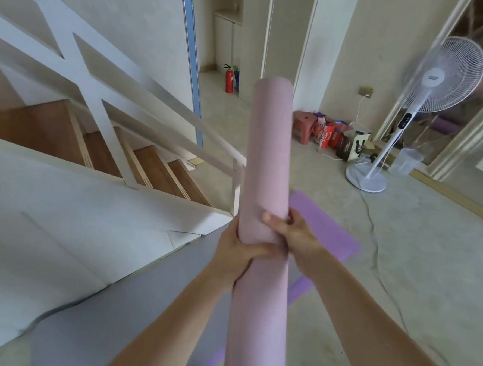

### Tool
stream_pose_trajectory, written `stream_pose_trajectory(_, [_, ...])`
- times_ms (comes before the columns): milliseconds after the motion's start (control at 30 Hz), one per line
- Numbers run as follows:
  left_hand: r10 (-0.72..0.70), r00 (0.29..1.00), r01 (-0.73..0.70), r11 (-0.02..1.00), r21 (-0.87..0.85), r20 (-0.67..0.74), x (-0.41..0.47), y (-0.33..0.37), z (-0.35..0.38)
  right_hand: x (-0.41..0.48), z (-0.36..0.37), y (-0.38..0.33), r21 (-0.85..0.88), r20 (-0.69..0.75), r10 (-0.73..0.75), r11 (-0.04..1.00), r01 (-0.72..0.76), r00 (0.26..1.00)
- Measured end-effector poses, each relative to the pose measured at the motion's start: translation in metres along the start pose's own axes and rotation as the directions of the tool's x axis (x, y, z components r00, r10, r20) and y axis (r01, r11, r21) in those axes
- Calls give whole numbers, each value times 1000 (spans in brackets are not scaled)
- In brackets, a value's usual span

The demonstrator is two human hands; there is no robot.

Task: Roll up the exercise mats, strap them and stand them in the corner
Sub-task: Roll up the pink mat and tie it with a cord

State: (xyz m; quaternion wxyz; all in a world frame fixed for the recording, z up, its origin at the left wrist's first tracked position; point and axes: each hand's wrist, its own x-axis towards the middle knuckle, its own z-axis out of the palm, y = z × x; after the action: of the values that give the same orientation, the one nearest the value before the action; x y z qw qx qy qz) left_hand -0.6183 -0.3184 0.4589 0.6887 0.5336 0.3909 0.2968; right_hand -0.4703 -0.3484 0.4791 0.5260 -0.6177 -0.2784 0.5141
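Rolled pink mat (267, 156) held upright in both hands, well to the left of the standing fan (444, 79) and nearer the camera.

The left grip (240, 250) is clamped round the roll from its left side, thumb across the front. The right grip (295, 235) is clamped on it from the fan side, just above, thumb lying over the front. A purple mat (328, 230) lies flat on the floor, left of the fan's base, partly hidden behind the roll. A red stool (306, 124) stands by the wall just left of the fan; wooden stairs (151, 163) lie far left of it.
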Motion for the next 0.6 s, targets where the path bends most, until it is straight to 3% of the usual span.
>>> stream_pose_trajectory(133, [-78, 944, 163, 956, -246, 321, 0, -2, 2, -9, -24, -3, 165, 236, -28, 986, -12, 971])
stream_pose_trajectory(233, [-95, 928, 170, 968, -183, 361, -2, -3, 6, -14, -33, -11, 101, 212, 5, 995, -27, 977])
stream_pose_trajectory(333, [-98, 975, 104, 994, -19, 200, -7, 3, 9, -17, -29, -11, 6, 22, -16, 1000, 16, 1000])
stream_pose_trajectory(467, [-50, 989, 70, 987, 142, -139, -28, -9, 21, -14, -13, -7, -403, -317, -36, 910, -100, 948])
stream_pose_trajectory(533, [-32, 991, 72, 943, 323, -128, -42, -21, 37, -20, 2, -3, -498, -410, -50, 849, -177, 911])
stream_pose_trajectory(600, [-59, 994, 92, 902, 422, -90, -47, -37, 52, -25, 16, 4, -488, -423, -27, 849, -202, 906])
